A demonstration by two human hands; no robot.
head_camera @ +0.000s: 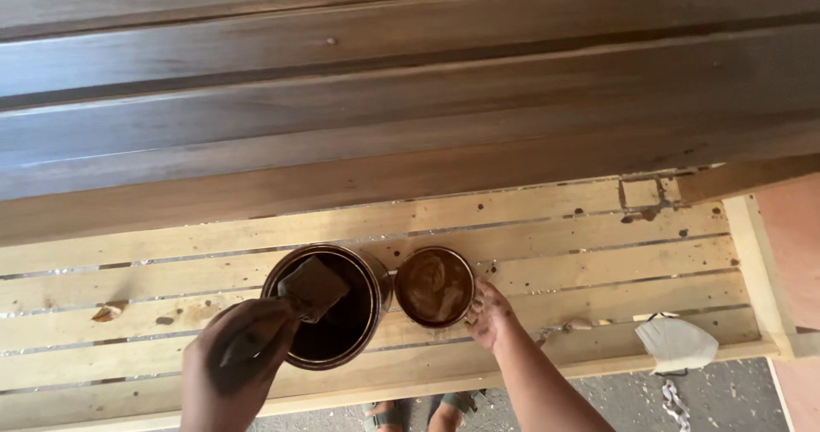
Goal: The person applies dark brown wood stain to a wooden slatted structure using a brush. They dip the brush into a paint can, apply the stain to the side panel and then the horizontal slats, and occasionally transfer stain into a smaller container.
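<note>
My left hand [235, 359], dark with stain, is closed around the handle of a wide paintbrush [312, 287]. The bristles hang over an open round can [342, 334] of dark brown stain on the slatted table. Right beside the can lies its round lid [434, 285], inside up and smeared with brown. My right hand [489, 314] rests on the table at the lid's right edge, fingers spread and touching the rim, holding nothing.
A large stained wooden frame [410, 99] with long grooves lies across the far half of the pale slatted table [598, 253]. A white dust mask [676, 343] sits near the table's front right corner. Feet in sandals [384, 415] show below the front edge.
</note>
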